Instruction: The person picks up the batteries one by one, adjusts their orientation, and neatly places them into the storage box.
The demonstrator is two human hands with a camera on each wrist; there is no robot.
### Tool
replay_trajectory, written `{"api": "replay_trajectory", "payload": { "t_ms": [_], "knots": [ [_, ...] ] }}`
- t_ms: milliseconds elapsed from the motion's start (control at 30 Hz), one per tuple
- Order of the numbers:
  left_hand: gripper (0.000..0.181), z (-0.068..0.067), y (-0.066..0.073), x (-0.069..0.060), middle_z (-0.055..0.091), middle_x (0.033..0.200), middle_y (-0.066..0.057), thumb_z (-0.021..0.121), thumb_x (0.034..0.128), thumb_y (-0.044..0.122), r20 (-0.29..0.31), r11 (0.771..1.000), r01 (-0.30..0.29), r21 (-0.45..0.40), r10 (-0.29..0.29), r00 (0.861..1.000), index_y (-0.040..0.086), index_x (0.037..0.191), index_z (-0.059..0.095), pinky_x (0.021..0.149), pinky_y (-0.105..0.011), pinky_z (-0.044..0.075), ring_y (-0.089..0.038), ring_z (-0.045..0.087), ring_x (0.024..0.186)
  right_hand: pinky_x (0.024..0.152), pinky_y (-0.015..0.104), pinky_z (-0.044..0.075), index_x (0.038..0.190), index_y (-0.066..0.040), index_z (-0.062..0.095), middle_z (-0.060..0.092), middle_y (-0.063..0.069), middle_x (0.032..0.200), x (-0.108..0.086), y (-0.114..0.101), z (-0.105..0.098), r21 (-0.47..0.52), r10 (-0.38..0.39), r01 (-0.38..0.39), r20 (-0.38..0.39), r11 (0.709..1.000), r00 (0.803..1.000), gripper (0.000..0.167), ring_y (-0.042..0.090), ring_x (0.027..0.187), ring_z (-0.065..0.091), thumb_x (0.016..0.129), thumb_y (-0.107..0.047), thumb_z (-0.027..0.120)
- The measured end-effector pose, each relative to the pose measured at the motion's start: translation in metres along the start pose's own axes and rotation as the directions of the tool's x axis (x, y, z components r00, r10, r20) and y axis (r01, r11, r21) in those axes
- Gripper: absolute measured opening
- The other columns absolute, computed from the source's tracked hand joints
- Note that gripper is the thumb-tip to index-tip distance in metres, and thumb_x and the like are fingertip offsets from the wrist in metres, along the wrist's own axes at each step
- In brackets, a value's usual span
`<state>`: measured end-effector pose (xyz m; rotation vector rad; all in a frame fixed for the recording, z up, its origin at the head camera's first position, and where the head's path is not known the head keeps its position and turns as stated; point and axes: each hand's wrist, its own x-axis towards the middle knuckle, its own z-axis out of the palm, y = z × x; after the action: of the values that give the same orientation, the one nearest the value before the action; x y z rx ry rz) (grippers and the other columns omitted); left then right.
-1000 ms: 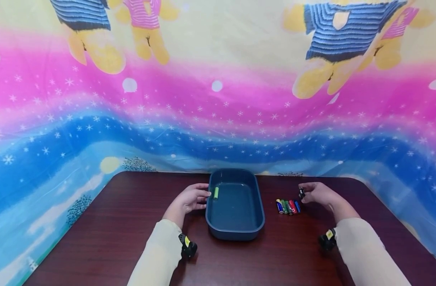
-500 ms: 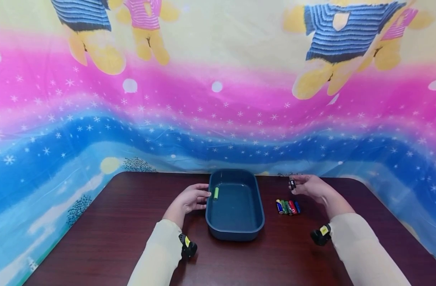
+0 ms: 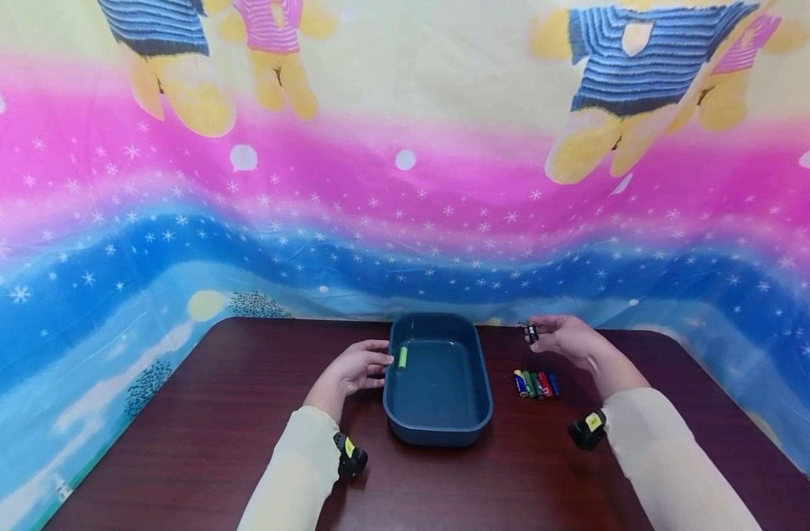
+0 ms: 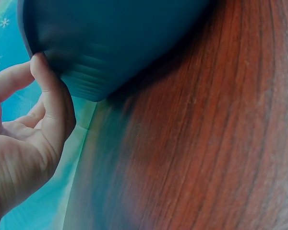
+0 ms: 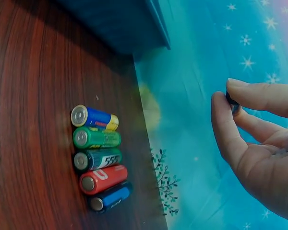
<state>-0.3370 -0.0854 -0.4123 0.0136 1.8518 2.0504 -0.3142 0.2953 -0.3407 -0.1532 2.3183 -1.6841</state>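
Held battery: the dark battery [image 3: 532, 333] was in the right hand [image 3: 566, 341], up by the far edge of the counter [image 3: 272, 413].
Its long axis: steep in the head view, the upper end leaning slightly left, away from the palm.
Right hand: thumb and fingertips clamped on that battery.
Hidden: in the right wrist view the fingers covered most of it, leaving a dark sliver; its label was too small to read.
Row: five batteries [image 5: 101, 158] lay side by side on the counter, nearer the wearer than the right hand, silver ends facing the right wrist camera, long axes roughly parallel.
Tub: one blue-grey tub [image 3: 438, 429] stood left of the right hand, between both hands; the wrist views cut it off.
Green battery: one light green battery [image 3: 403, 359] lay inside, just past the left hand's fingertips, its long axis running away from the wearer.
Left hand: the left hand [image 3: 361, 369] had bent fingers gripping the tub's near rim; some were partly hidden.
Count: seven batteries, two hands.
Behind the hands: a patterned cloth [image 3: 405, 221], cut off above.
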Motion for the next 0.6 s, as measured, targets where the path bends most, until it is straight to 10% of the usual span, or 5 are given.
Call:
{"api": "replay_trajectory", "payload": {
  "t_ms": [600],
  "knots": [
    [0.050, -0.001, -0.001, 0.001, 0.061, 0.102, -0.016, 0.061, 0.0848, 0.002, 0.007, 1.000, 0.014, -0.013, -0.014, 1.000, 0.002, 0.132, 0.045, 0.061, -0.031, 0.053, -0.019, 0.060, 0.077, 0.089, 0.031, 0.046, 0.142, 0.008, 0.024, 0.034, 0.033, 0.131, 0.008, -0.018, 0.015, 0.040, -0.016, 0.016, -0.006, 0.999, 1.000, 0.071, 0.015, 0.096, 0.058, 0.081, 0.008, 0.061]
  ]
}}
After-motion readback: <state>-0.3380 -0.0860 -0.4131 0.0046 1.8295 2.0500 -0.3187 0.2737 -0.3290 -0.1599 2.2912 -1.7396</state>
